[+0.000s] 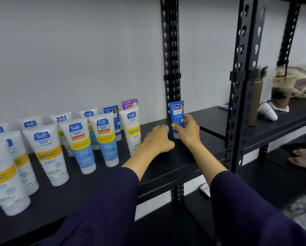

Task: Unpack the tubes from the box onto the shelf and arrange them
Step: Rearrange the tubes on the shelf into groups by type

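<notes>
Right hand [188, 129] holds blue tube [176, 113] upright — on shelf [166, 167].

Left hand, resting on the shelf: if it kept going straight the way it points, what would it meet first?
Probably the blue tube that the right hand holds upright, just beyond the left hand fingertips; depth is unclear, so it might pass beside it.
</notes>
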Available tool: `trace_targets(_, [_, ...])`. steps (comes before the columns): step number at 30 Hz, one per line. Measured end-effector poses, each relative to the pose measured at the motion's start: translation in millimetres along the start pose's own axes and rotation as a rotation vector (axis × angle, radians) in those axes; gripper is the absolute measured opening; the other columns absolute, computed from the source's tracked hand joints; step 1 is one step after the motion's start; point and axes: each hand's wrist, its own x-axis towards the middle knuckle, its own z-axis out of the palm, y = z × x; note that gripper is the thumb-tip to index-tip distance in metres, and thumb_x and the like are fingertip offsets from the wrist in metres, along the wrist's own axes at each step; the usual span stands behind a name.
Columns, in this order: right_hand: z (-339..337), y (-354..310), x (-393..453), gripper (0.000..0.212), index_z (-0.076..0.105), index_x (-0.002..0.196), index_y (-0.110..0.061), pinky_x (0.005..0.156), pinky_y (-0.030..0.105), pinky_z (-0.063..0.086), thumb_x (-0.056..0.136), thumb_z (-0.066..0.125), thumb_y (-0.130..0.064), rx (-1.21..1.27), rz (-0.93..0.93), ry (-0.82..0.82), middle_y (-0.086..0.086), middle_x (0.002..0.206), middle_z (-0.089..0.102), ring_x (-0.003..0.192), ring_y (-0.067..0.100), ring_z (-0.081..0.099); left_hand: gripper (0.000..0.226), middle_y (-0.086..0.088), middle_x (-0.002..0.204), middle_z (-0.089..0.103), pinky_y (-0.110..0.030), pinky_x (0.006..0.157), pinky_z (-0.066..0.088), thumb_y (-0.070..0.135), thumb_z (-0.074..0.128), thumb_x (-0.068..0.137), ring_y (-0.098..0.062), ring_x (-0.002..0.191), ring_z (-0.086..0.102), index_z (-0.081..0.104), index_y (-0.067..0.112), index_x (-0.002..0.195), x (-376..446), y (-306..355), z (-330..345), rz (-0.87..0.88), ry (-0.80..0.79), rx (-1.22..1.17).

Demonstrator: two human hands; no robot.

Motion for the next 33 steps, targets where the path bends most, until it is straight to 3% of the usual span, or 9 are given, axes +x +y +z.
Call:
trace_targets(3, [-0.1, 0.0, 1.2, 0.055, 0.046, 0.131, -0.008, 0.082, 0.023, 0.048, 0.083, 0.071, -0.013, 0.020, 0.008, -0.005, 0.010, 0.122, 0.058, 0.109, 0.018, 0.058, 0.038, -0.010, 0.106, 0.053, -0.025, 0.058, 0.042, 0.026, 0.061, 0.085, -0.021, 0.086, 0.059, 0.049, 0.007, 0.116, 12.6, 7.0, -25.4, -0.029, 0.016, -0.032])
trace_targets(7, [-1.8, -2.5, 0.7, 0.053, 0.046, 0.132, -0.008, 0.079, 0.020, 0.045, 0.084, 0.070, -0.012, 0.037, 0.018, -0.016, 0.009, 0.122, 0.058, 0.103, 0.012, 0.055, 0.033, -0.017, 0.110, 0.055, -0.038, 0.070, 0.059, 0.023, 0.067, 0.087, -0.032, 0.083, 0.069, 0.049, 0.004, 0.107, 32.4, 13.8, -61.5, -0.061, 0.089, -0.099])
trace_targets(11, [-2.4, -3.7, 0.5, 0.054, 0.045, 0.133, -0.008, 0.079, 0.020, 0.045, 0.085, 0.069, -0.012, 0.045, 0.023, -0.027, 0.009, 0.124, 0.057, 0.104, 0.010, 0.053, 0.043, -0.017, 0.112, 0.063, -0.042, 0.078, 0.058, 0.024, 0.076, 0.079, -0.032, 0.090, 0.067, 0.054, 0.003, 0.109, 48.6, 13.9, -80.2, -0.050, 0.120, -0.056])
trace_targets(16, [-1.7, -4.5, 0.8, 0.052, 0.045, 0.132, -0.008, 0.080, 0.021, 0.047, 0.085, 0.068, -0.011, 0.074, 0.029, -0.021, 0.010, 0.124, 0.058, 0.104, 0.012, 0.056, 0.041, -0.014, 0.120, 0.061, -0.030, 0.077, 0.047, 0.016, 0.075, 0.080, -0.028, 0.103, 0.062, 0.057, 0.005, 0.114, 59.5, 18.0, -71.1, 0.015, 0.192, -0.020])
trace_targets(19, [-0.9, -3.3, 1.1, 0.051, 0.045, 0.132, -0.008, 0.078, 0.020, 0.048, 0.086, 0.068, -0.011, 0.079, 0.031, -0.014, 0.010, 0.124, 0.059, 0.106, 0.014, 0.057, 0.040, -0.014, 0.127, 0.055, -0.030, 0.079, 0.046, 0.013, 0.069, 0.085, -0.027, 0.110, 0.058, 0.054, 0.006, 0.121, 64.2, 15.8, -62.8, 0.013, 0.261, -0.205])
trace_targets(23, [-2.4, -3.3, 0.7, 0.052, 0.044, 0.133, -0.009, 0.074, 0.013, 0.044, 0.086, 0.067, -0.011, 0.067, 0.034, 0.035, 0.009, 0.124, 0.058, 0.103, 0.011, 0.056, 0.048, -0.012, 0.118, 0.051, -0.029, 0.073, 0.045, 0.022, 0.071, 0.083, -0.023, 0.096, 0.057, 0.042, 0.012, 0.119, 65.3, 13.7, -32.9, -0.029, 0.337, -0.471])
trace_targets(25, [-3.9, -2.0, 0.8, 0.052, 0.042, 0.134, -0.010, 0.077, 0.016, 0.044, 0.087, 0.066, -0.011, 0.072, 0.041, 0.064, 0.009, 0.126, 0.056, 0.109, 0.013, 0.055, 0.053, -0.012, 0.114, 0.046, -0.025, 0.069, 0.045, 0.013, 0.070, 0.081, -0.022, 0.094, 0.056, 0.032, 0.015, 0.118, 62.8, 14.3, -17.0, -0.004, 0.405, -0.574])
trace_targets(29, [-3.4, 2.1, 2.1, 0.054, 0.041, 0.135, -0.010, 0.081, 0.020, 0.045, 0.086, 0.066, -0.010, 0.063, 0.047, 0.063, 0.009, 0.129, 0.055, 0.114, 0.017, 0.055, 0.073, -0.008, 0.122, 0.038, -0.009, 0.057, 0.048, -0.009, 0.060, 0.081, -0.016, 0.108, 0.051, 0.013, 0.018, 0.130, 57.6, 16.5, 0.7, 0.071, 0.461, -0.862])
trace_targets(33, [-1.8, 6.2, 4.2, 0.057, 0.042, 0.135, -0.009, 0.087, 0.026, 0.049, 0.084, 0.068, -0.008, 0.031, 0.049, 0.046, 0.011, 0.128, 0.056, 0.114, 0.021, 0.056, 0.067, -0.010, 0.128, 0.035, -0.007, 0.059, 0.048, -0.009, 0.057, 0.083, -0.017, 0.116, 0.048, 0.019, 0.018, 0.131, 48.7, 16.0, 17.6, 0.085, 0.471, -0.824])
